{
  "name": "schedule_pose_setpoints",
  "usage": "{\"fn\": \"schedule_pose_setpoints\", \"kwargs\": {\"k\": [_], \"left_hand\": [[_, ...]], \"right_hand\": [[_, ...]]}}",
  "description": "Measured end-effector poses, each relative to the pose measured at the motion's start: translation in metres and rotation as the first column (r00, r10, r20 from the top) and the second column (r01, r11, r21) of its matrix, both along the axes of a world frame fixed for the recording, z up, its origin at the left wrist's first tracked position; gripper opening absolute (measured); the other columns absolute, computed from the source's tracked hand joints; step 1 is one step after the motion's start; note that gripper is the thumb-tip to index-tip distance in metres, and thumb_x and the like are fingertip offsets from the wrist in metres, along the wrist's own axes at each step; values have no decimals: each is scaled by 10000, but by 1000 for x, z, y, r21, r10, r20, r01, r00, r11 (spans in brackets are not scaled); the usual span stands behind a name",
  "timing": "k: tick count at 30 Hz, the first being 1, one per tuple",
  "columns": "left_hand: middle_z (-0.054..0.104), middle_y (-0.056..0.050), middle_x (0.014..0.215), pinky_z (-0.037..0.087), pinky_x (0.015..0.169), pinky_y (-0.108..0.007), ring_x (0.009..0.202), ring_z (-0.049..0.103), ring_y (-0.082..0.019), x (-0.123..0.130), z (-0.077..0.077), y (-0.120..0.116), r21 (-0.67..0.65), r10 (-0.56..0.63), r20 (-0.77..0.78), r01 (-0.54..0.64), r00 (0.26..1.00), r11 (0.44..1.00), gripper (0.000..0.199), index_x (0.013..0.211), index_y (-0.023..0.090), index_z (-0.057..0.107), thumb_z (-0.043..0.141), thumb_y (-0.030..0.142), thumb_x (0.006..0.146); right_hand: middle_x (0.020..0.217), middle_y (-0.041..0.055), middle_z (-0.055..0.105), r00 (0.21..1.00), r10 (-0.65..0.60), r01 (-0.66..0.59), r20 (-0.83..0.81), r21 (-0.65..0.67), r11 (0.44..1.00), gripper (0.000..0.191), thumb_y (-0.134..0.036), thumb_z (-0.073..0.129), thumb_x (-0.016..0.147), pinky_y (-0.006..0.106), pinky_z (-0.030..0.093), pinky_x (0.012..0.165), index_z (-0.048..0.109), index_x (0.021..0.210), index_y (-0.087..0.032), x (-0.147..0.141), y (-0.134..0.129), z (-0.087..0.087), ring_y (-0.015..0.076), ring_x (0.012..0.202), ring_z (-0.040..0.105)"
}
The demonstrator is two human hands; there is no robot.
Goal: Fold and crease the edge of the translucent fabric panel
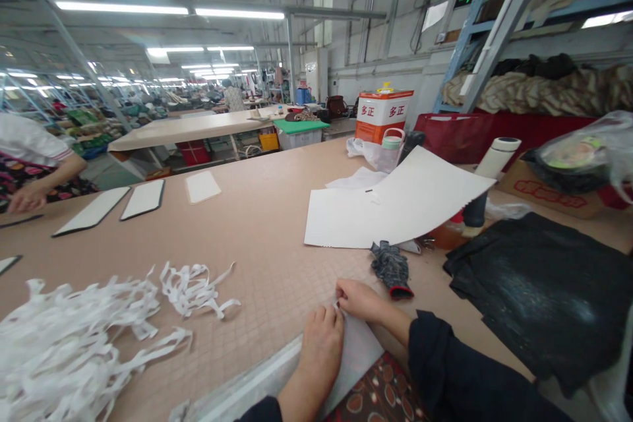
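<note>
**Q:** What is recorded by the head view at the hands?

**A:** The right hand (359, 300) is closed to a pinch, thumb and fingertips pressed together at the upper corner of a white sheet (359, 359). A small white tab (337, 304) is seen at the pinch, but exactly what is gripped cannot be told. The left hand (321, 349) is laid over the sheet with its fingers together; whether it grips cannot be told.

**Q:** Where is the sheet located?

**A:** It is held at the near edge of the table (267, 257), above a patterned cloth (380, 389).

**Q:** What is found about it?

**A:** A dark glove (390, 270) with a red cuff is placed just beyond the right hand. White strips (74, 343) are heaped to the left, and a black sheet (539, 283) is spread to the right. White cards (395, 201) are stacked ahead, the top one curled upward.

**Q:** What is the state of the work?

**A:** Three panels (143, 199) are set out along the far part of the table. The strips and cards are untouched by either hand; only the one sheet is being handled. Nothing further can be determined.
</note>
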State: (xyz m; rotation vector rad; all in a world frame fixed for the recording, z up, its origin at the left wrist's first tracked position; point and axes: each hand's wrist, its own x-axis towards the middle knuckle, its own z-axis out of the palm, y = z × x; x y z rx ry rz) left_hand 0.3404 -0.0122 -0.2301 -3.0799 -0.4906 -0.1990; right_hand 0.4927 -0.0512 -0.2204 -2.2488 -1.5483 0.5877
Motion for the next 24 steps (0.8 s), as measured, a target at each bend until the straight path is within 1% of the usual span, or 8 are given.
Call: {"fn": "schedule_pose_setpoints", "kwargs": {"k": [5,9,11,15,18,20,22,24], "left_hand": [[558,-73,948,428,706,-352,823,499,-209,0,0,0,-10,5,20,-5,1000,1000,295,1092,115,499,413,65,814],[553,-64,940,420,703,-348,828,495,-209,0,-2,0,-16,22,36,-22,999,1000,284,1081,146,507,421,79,819],[554,-59,948,417,707,-347,843,493,-212,-1,-3,1,-45,38,48,-36,998,998,293,1093,167,506,428,86,822],[559,-40,909,407,740,-310,852,494,-186,-5,0,7,-215,137,59,-122,989,969,236,1002,182,556,418,97,830],[555,-23,853,399,749,-276,844,501,-164,-12,2,13,-326,238,40,-212,971,921,193,844,175,584,402,109,836],[556,-23,857,402,736,-276,843,503,-166,-17,2,14,-293,210,28,-193,977,936,190,822,175,583,405,109,839],[561,-33,885,410,712,-294,836,504,-180,-22,1,13,-187,118,12,-114,993,976,178,883,172,579,422,102,838],[564,-45,904,422,692,-315,825,505,-194,-26,1,11,-79,28,-16,-29,999,996,174,939,161,567,445,99,833]], "right_hand": [[766,34,613,1000,-28,27,12,13,1000,126,-144,492,689,238,327,605,567,788,-167,-2,2,-4,150,699,515],[795,48,605,998,-56,55,24,60,997,167,-88,448,711,255,356,669,567,805,-158,-6,0,-5,161,750,522],[854,60,596,997,-67,63,33,102,993,204,-56,422,718,256,366,728,563,828,-154,-11,-4,-5,163,825,518],[904,60,579,1000,18,-15,-10,242,970,265,-38,369,760,259,378,796,577,866,-164,-24,-19,-12,159,896,509],[885,61,584,997,72,-62,-27,272,960,284,-38,362,779,268,394,800,601,866,-164,-30,-28,-15,163,895,513],[905,62,586,996,90,-87,-3,258,962,287,-46,369,792,270,397,805,609,894,-167,-32,-31,-13,164,910,509],[925,54,589,989,141,-149,52,236,960,279,-61,388,803,275,400,806,609,922,-182,-34,-34,-9,166,915,508],[954,49,592,968,209,-237,141,226,945,265,-77,416,810,290,400,820,604,952,-198,-37,-38,-7,173,928,503]]}}
